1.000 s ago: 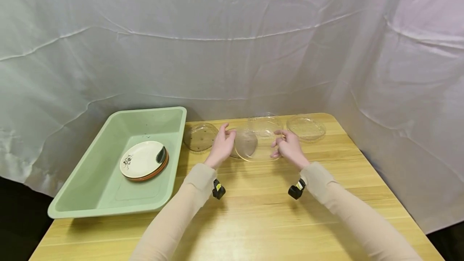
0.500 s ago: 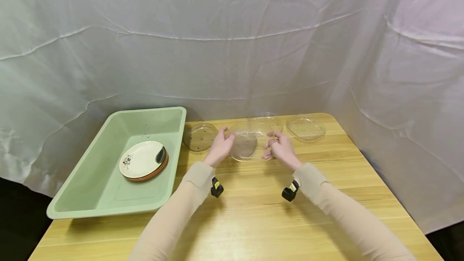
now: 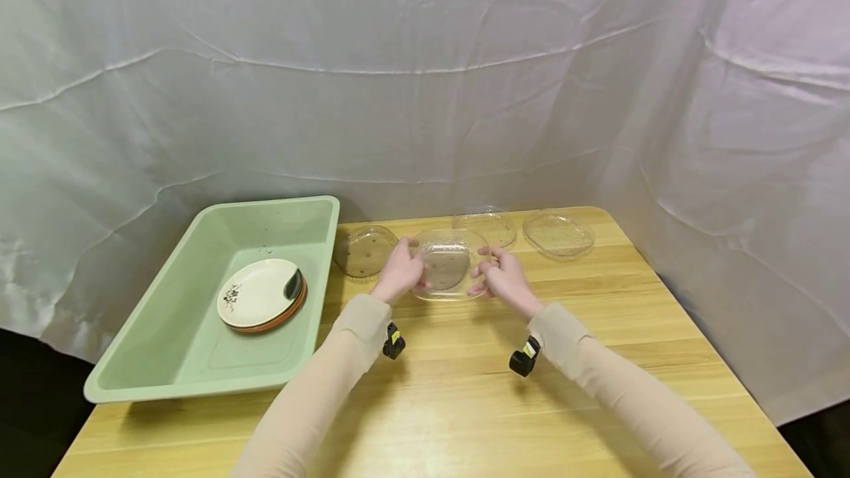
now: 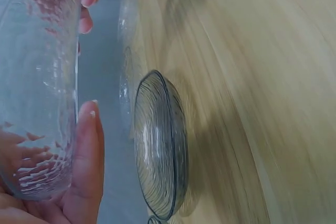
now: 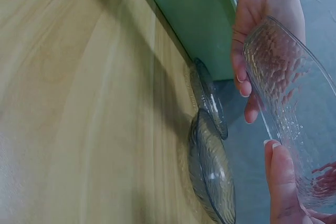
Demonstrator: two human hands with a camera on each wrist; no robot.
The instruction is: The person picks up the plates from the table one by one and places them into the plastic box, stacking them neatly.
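Note:
Both hands hold a clear glass dish with a rippled surface (image 3: 451,296), raised above the table. My left hand (image 3: 401,271) grips its left side, thumb (image 4: 88,153) along the rim in the left wrist view. On the opposite side my right hand (image 3: 506,282) grips the rim, its thumb (image 5: 282,166) showing in the right wrist view. Below the dish, a grey-tinted ribbed glass bowl (image 4: 161,145) sits on the wood; the head view shows it only through the clear dish.
A pale green tub (image 3: 153,316) stands at the left, with stacked plates (image 3: 259,292) inside. A tinted glass dish (image 3: 365,251) lies beside it. Two clear glass dishes (image 3: 558,233) lie at the table's back edge (image 3: 598,209), before a grey cloth backdrop (image 3: 398,124).
The clear dish has moved left, over the grey-tinted bowl, and its rippled base now shows. My right hand has moved left with it; the left hand has shifted slightly.

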